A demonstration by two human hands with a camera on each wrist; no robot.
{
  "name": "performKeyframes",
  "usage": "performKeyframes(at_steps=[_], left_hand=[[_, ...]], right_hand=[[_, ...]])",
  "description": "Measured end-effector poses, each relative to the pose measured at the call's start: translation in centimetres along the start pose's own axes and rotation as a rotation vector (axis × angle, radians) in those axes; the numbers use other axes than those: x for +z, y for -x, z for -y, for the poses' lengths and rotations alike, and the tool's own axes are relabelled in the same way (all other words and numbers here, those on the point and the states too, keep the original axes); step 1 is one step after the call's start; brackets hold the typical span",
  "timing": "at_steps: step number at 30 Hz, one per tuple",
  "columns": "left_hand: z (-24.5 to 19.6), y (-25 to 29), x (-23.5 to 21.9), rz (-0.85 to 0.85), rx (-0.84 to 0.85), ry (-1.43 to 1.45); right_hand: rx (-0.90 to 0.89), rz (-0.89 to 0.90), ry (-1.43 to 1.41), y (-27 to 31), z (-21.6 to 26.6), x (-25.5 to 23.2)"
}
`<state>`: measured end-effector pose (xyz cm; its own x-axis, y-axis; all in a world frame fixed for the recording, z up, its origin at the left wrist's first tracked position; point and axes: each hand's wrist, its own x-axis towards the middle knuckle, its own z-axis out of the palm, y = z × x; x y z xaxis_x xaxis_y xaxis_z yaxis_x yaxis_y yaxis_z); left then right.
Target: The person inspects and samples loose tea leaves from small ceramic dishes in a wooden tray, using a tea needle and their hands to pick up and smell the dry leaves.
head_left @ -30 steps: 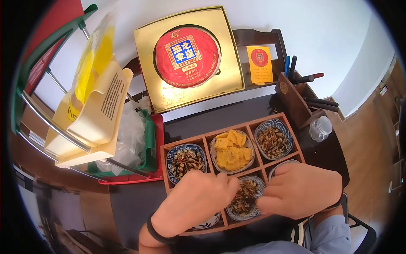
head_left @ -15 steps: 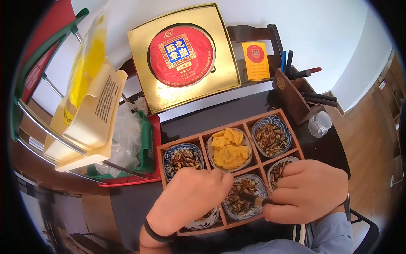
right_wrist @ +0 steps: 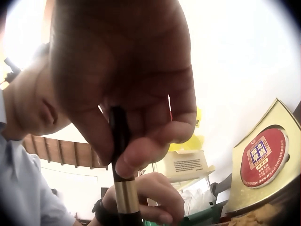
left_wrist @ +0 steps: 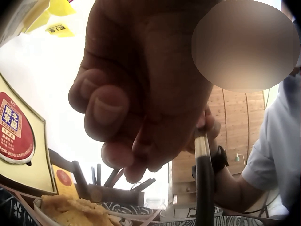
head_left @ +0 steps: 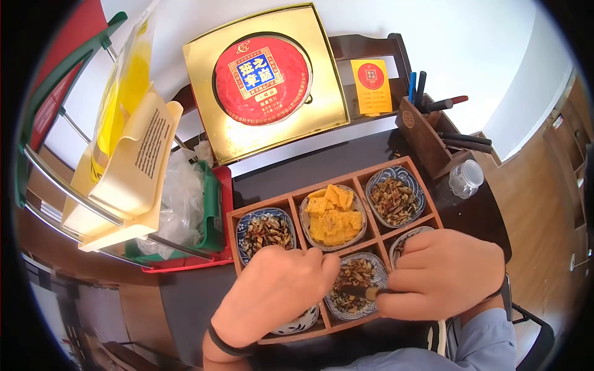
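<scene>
While the left hand (head_left: 275,294) hovers, right fingers (right_wrist: 143,153) pinch a gold-banded tool (right_wrist: 127,197).

This looks like a tea shop or tea room, though which cannot be told: a gold box (head_left: 325,93) displays a red wrapped disc (head_left: 263,80) like a pressed tea cake, a yellow card (head_left: 372,86) stands beside it, and small patterned dishes (head_left: 378,270) of dried bits (head_left: 393,201) sit in a divided wooden tray (head_left: 298,219) on a dark table (head_left: 278,170)
</scene>
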<state>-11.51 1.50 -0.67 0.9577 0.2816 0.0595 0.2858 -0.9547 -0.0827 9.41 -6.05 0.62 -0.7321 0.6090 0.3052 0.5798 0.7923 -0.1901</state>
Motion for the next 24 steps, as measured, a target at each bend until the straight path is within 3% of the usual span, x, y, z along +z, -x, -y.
performKeyframes(at_steps=[2,5,10,17,22,24], left_hand=[[0.0,0.0,0.0,-0.004,0.005,-0.009],[-0.1,0.0,0.0,-0.017,0.007,0.008],[0.0,0.0,0.0,-0.001,0.003,-0.005],[-0.2,0.1,0.2,-0.001,-0.054,0.019],[-0.1,0.2,0.4,0.003,-0.037,-0.006],[-0.2,0.1,0.4,0.005,-0.038,-0.001]], right_hand=[[-0.007,0.000,-0.009,-0.3,-0.2,0.3],[-0.028,0.143,-0.026,-0.3,-0.1,-0.3],[0.025,0.019,0.009,0.4,0.3,-1.4],[-0.014,0.115,0.005,-0.1,-0.4,-0.4],[0.020,-0.072,-0.020,0.4,-0.3,-0.7],[0.010,0.007,-0.047,-0.3,-0.8,0.4]])
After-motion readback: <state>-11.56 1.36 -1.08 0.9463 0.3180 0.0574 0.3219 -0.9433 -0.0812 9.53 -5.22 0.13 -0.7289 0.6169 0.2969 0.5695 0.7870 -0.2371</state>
